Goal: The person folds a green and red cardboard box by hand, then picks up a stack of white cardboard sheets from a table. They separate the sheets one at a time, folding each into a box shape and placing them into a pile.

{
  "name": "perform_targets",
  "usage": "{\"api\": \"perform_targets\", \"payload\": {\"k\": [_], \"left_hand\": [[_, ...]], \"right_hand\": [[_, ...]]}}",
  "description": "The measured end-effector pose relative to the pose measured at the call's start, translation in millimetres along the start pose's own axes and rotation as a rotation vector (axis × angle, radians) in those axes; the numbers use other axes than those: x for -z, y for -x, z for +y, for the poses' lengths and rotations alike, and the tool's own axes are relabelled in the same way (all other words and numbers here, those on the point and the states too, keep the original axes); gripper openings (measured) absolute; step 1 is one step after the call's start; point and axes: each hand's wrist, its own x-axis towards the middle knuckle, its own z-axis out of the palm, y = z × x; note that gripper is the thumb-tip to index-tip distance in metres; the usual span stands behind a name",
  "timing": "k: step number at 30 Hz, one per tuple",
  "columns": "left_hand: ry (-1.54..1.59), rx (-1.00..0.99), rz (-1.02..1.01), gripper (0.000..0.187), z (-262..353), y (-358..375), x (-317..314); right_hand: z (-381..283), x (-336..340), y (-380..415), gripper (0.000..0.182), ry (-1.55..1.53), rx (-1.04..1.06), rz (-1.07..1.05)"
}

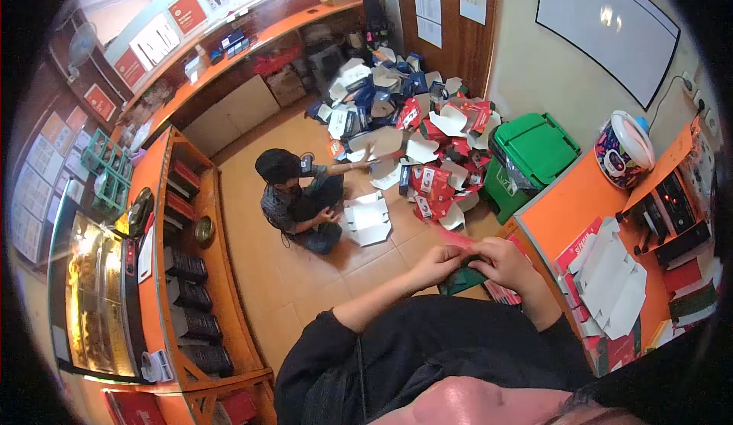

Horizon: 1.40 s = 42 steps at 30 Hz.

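In front of my body, my left hand (437, 266) and my right hand (501, 263) meet, fingers pinched close together. Between them is a thin, pinkish-red piece (453, 239) that sticks up past the fingertips; I cannot tell whether it is plastic or paper. Just under the hands shows a dark green flat item (461, 282), partly covered by them. Red and white flat packs (502, 292) lie below my right hand.
A person (294, 196) sits on the floor beside an unfolded white carton (367, 219), one arm stretched toward a big heap of printed boxes (431, 138). A green bin (534, 154) stands by the orange counter (556, 210), which holds flattened cartons (611, 284). Shelves (229, 287) line the left.
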Motion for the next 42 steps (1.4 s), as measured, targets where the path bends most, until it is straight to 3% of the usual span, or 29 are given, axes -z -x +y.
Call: {"api": "perform_targets", "payload": {"k": [1,2,3,4,5,7,10,11,13,14,15,17,21,23,27,29,31,33,35,37,38,39,41,42], "left_hand": [[-0.003,-0.005,-0.002,0.021,-3.6,-1.1,6.3],[0.025,0.079,0.145,0.02,0.0,-1.5,12.3],[0.054,0.162,0.29,0.02,3.0,-3.7,15.0],[0.221,-0.037,0.421,0.026,4.1,-7.6,10.5],[0.528,-0.032,0.458,0.03,17.3,-8.9,5.0],[0.769,0.057,0.355,0.03,49.0,0.7,-0.7],[0.825,0.071,0.199,0.025,18.9,-2.4,14.2],[0.833,0.083,0.194,0.025,23.0,-1.4,10.7],[0.776,0.05,0.392,0.033,36.8,1.5,3.1],[0.783,-0.026,0.311,0.03,26.0,3.9,14.7],[0.9,-0.139,0.076,0.027,20.1,3.9,28.8],[0.768,-0.024,0.223,0.027,20.3,8.0,28.6],[0.421,-0.077,0.428,0.03,19.0,2.5,9.4],[-0.036,-0.163,0.539,0.034,15.8,1.0,7.4],[0.083,0.03,0.444,0.034,22.9,5.4,13.1],[-0.235,-0.226,0.422,0.037,17.4,2.7,12.6],[-0.253,-0.225,0.484,0.032,28.1,8.9,0.6],[0.267,0.181,0.389,0.028,45.3,13.0,-5.6],[0.126,0.12,0.432,0.029,-2.6,16.8,13.0],[0.596,0.232,0.28,0.036,-6.4,23.6,17.0],[0.546,0.22,0.401,0.052,8.2,26.8,5.7],[0.537,0.223,0.382,0.052,12.7,31.7,5.5],[0.414,0.292,-0.005,0.066,17.6,48.6,15.5],[0.384,0.31,-0.065,0.065,14.2,54.0,20.6]], "right_hand": [[-4.1,1.4,-0.6,0.032,-0.009,-0.077,-0.062],[-12.0,-0.3,-2.5,0.046,0.08,-0.054,0.042],[-14.9,-2.7,-4.3,0.046,0.086,-0.053,0.046],[-15.1,-5.9,-6.1,0.05,0.165,0.085,0.11],[-13.0,-9.9,-6.2,0.054,0.243,0.221,0.171],[6.8,-29.6,-4.5,0.062,0.226,0.183,0.097],[14.7,-43.1,-5.5,0.066,0.248,0.215,0.369],[11.7,-41.5,-5.0,0.066,0.251,0.2,0.366],[10.0,-35.5,-7.6,0.065,0.129,0.263,0.338],[12.7,-32.0,-13.9,0.063,0.217,0.356,0.251],[15.4,-31.9,-14.2,0.063,0.219,0.347,0.254],[19.4,-32.9,-13.5,0.058,0.249,0.382,0.21],[10.7,-36.8,-16.7,0.042,0.225,0.227,0.266],[14.7,-37.4,-11.8,0.038,0.188,0.25,0.25],[18.9,-43.3,-6.6,0.033,0.156,0.278,0.23],[18.3,-52.7,-10.4,0.035,0.192,0.248,0.252],[20.4,-65.8,-17.9,0.045,0.246,0.153,0.316],[22.4,-74.8,-23.2,0.049,0.31,0.162,0.318],[28.0,-80.4,-27.5,0.047,0.252,0.16,0.249],[47.0,-87.7,-33.8,0.048,0.26,0.139,0.211],[69.8,-94.4,-41.9,0.043,0.103,0.008,0.119],[96.9,-100.0,-52.0,0.04,-0.056,-0.122,0.03],[175.1,-92.4,-93.8,0.034,0.063,-0.212,0.091],[197.3,-64.8,-122.1,0.031,0.267,-0.253,0.044]]}}
